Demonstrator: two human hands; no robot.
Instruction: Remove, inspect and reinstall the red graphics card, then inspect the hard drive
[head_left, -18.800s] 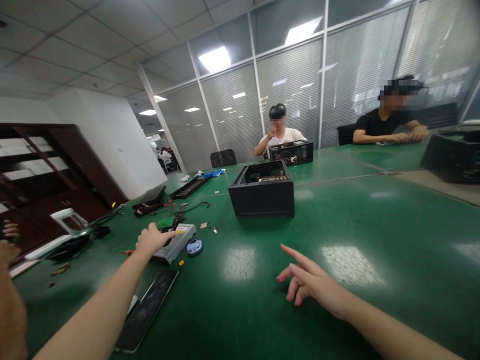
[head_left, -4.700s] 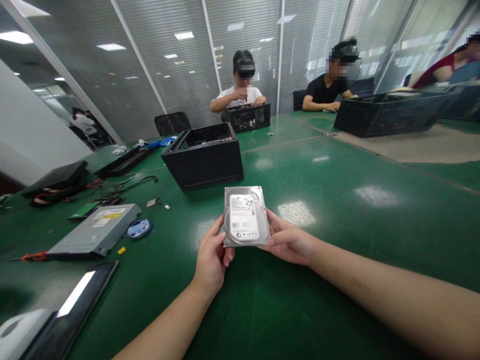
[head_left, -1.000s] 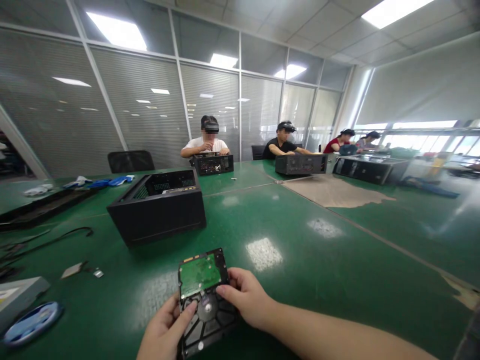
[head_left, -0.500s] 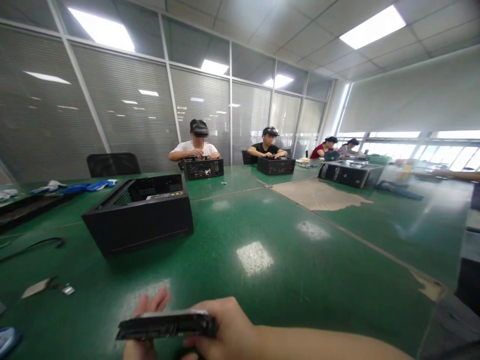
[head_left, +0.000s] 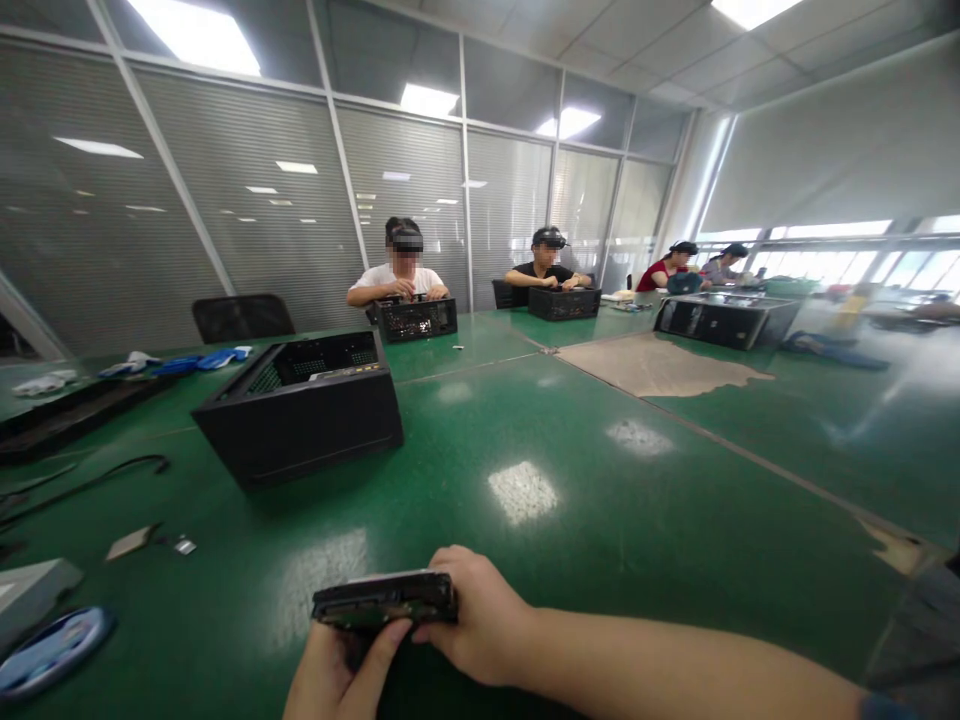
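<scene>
A hard drive is held between both my hands low in the view, its connector edge turned toward me and its underside partly showing. My left hand supports it from below, with the thumb against the underside and the other fingers hidden. Round the right end of the drive, my right hand is closed, thumb underneath and fingers over the far side. Beyond the drive, to the left, stands a black computer case with its top uncovered.
On the left lie a blue oval object, a grey metal box, a small cable piece, dark cables and blue gloves. Across the green table, several people work at other computer cases; brown sheeting lies right.
A second ago the drive's green circuit board faced me; now it is tipped edge-on. My left fingers, spread half a second ago, are back against it. The people opposite stay seated.
</scene>
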